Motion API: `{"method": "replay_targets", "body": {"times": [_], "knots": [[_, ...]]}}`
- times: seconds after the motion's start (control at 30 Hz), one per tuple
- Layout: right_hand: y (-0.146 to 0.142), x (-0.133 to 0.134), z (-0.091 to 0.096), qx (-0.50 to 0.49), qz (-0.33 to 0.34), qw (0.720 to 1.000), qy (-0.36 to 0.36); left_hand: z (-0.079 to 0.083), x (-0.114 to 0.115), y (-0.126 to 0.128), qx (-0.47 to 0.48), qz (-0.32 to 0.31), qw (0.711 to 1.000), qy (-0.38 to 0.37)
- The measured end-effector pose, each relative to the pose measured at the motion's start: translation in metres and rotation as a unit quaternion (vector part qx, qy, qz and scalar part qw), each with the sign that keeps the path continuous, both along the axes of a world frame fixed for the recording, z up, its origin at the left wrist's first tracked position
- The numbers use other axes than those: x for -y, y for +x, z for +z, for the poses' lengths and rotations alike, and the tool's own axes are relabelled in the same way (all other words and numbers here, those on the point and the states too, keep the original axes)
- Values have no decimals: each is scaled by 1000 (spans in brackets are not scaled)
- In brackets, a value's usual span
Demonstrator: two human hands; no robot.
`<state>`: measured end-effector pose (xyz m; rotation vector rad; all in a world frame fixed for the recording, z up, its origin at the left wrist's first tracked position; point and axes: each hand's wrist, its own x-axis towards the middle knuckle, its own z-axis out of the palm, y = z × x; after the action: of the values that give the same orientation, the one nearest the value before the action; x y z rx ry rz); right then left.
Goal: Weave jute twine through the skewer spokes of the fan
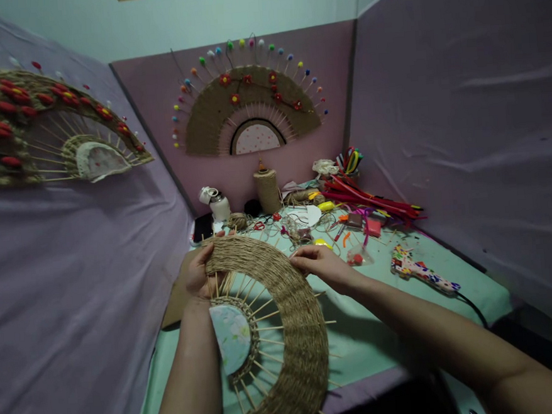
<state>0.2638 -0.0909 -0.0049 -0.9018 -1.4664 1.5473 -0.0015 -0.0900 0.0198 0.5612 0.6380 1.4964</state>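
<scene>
A half-round fan (304, 318) woven from brown twine on thin wooden sticks is held up over the table, tilted with its flat side to the left. Its small inner half-circle (231, 338) is covered in pale green flowered cloth with a twine border. My left hand (202, 269) grips the fan's upper left end, fingers partly behind it. At the outer edge of the weave, my right hand (320, 262) has its fingertips pinched together; whether a strand lies between them is too small to tell. Bare stick ends poke out past the rim on the right.
A patterned glue gun (422, 272) with a cord lies at the right. Behind the fan are a twine cone (268, 190), a white jar (219, 206), red pipe cleaners (370, 197) and craft scraps. Finished fans hang on the back wall (204, 124) and left wall. Cardboard (176, 296) lies left.
</scene>
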Motion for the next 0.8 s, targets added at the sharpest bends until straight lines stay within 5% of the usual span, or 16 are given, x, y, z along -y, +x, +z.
{"method": "replay_targets", "body": {"times": [0.23, 0.43, 0.73, 0.8], "knots": [[-4, -1, 2, 45, 7, 999, 6, 4, 2, 6, 4, 13, 1000, -16], [-11, -6, -13, 3, 37, 998, -56, -3, -4, 4, 10, -8, 1000, -26], [8, -32, -2, -89, -58, 989, -101, -37, -3, 7, -25, -205, 973, -104], [16, -42, 3, -103, -77, 987, -96, -44, 1, 16, -51, -177, 974, -133]]}}
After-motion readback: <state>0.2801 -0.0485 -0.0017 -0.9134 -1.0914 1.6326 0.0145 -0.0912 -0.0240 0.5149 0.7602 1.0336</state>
